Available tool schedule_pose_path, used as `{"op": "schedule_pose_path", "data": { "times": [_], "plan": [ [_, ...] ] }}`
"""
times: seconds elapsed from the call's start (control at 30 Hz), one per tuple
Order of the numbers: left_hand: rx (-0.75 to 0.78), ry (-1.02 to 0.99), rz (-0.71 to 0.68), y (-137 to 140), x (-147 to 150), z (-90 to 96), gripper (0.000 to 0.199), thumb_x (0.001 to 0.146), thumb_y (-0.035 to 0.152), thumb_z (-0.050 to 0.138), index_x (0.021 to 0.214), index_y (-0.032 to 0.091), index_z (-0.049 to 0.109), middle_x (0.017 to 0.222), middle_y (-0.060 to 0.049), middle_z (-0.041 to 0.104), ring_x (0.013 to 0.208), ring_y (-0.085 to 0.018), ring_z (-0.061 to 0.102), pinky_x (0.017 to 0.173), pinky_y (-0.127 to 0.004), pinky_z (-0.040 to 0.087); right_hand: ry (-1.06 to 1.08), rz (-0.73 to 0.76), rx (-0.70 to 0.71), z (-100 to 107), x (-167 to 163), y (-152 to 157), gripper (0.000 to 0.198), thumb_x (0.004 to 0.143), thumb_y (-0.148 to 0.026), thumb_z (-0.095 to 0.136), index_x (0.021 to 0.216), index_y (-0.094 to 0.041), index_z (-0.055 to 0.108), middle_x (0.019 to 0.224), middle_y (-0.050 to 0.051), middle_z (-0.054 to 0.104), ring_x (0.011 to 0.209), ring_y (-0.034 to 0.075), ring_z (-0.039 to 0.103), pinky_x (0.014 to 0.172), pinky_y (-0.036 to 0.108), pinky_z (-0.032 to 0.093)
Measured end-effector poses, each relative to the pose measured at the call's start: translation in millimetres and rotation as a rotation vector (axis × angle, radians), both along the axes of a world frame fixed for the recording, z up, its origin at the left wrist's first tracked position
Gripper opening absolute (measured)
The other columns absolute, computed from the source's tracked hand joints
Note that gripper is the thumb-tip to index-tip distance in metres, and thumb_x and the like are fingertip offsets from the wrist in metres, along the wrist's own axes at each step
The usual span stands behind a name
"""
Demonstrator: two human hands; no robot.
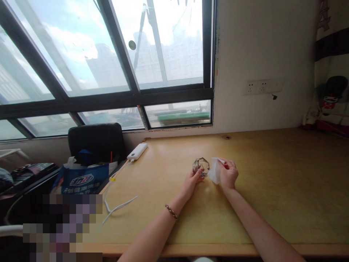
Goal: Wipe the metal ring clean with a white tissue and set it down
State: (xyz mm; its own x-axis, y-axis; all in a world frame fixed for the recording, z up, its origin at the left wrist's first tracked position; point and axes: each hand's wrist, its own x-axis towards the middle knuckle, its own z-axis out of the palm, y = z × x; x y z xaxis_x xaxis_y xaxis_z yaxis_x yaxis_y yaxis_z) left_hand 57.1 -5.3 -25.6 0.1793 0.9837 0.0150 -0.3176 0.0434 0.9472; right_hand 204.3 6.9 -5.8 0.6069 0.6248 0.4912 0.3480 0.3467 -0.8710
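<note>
My left hand [194, 179] grips a clear, smoky-brown faceted glass ashtray [197, 164] by its near left side, thumb over the rim. The ashtray is tilted, so its many-sided opening shows. Just to its right, my right hand [229, 174] pinches a white tissue [215, 171] near its top edge. The tissue hangs down close to the glass; whether the two touch I cannot tell. Both hands are above the middle of the wooden table [272, 189]. A braided bracelet [171, 212] circles my left wrist.
A white power bank [137, 151] lies at the table's left edge with a white cable [120, 206] trailing from it. Beyond that edge stand a black chair [95, 138] and a blue bag [81, 180]. A window and a wall with sockets [263, 86] rise behind the table.
</note>
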Motion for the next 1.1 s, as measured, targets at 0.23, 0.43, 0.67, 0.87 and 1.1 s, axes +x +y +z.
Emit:
{"op": "schedule_pose_path", "data": {
  "times": [0.23, 0.43, 0.67, 0.87, 1.1],
  "plan": [
    [0.104, 0.152, -0.039, -2.8, 0.0, 4.8, 0.045, 0.073, 0.043, 0.055, 0.106, 0.013, 0.053, 0.100, -0.009, 0.060, 0.088, -0.019, 0.057, 0.072, -0.028, 0.047, -0.311, 0.478, 0.068, 0.8, -14.0, -13.8, 0.022, 0.078, -0.029, 0.048, 0.091, -0.022, 0.065, 0.088, 0.005, 0.060, 0.082, 0.017, 0.055, 0.075, 0.029, 0.043],
    [0.233, 0.276, 0.091, -5.8, 0.9, 10.5, 0.040, 0.068, 0.039, 0.061, 0.096, 0.011, 0.057, 0.090, -0.007, 0.063, 0.083, -0.020, 0.056, 0.074, -0.029, 0.045, -0.130, 0.940, -0.095, 3.8, -20.6, -19.5, 0.040, 0.085, -0.040, 0.033, 0.101, -0.018, 0.061, 0.088, 0.006, 0.065, 0.080, 0.019, 0.059, 0.075, 0.032, 0.045],
    [0.254, 0.244, 0.143, -8.3, -2.5, 16.9, 0.037, 0.068, 0.038, 0.060, 0.095, 0.012, 0.058, 0.095, -0.008, 0.063, 0.088, -0.022, 0.056, 0.078, -0.029, 0.044, -0.348, 0.863, -0.091, 6.6, -14.7, -19.2, 0.044, 0.081, -0.050, 0.036, 0.096, -0.019, 0.064, 0.104, 0.007, 0.062, 0.104, 0.024, 0.051, 0.094, 0.042, 0.032],
    [0.236, 0.248, 0.164, -7.8, -2.4, 18.4, 0.039, 0.066, 0.038, 0.062, 0.095, 0.012, 0.060, 0.095, -0.008, 0.064, 0.089, -0.022, 0.056, 0.080, -0.030, 0.043, -0.419, 0.792, -0.055, -2.9, -24.2, -16.4, 0.046, 0.081, -0.050, 0.039, 0.112, -0.020, 0.055, 0.119, 0.008, 0.052, 0.117, 0.023, 0.039, 0.104, 0.047, 0.012],
    [0.270, 0.248, 0.176, -10.0, -0.3, 17.1, 0.048, 0.063, 0.029, 0.066, 0.108, 0.017, 0.054, 0.105, -0.007, 0.059, 0.098, -0.022, 0.052, 0.086, -0.032, 0.039, 0.365, 1.197, -0.181, 4.4, -25.2, -18.7, 0.046, 0.081, -0.050, 0.038, 0.104, -0.017, 0.059, 0.106, 0.008, 0.060, 0.103, 0.022, 0.052, 0.093, 0.040, 0.035]
  ]
}}
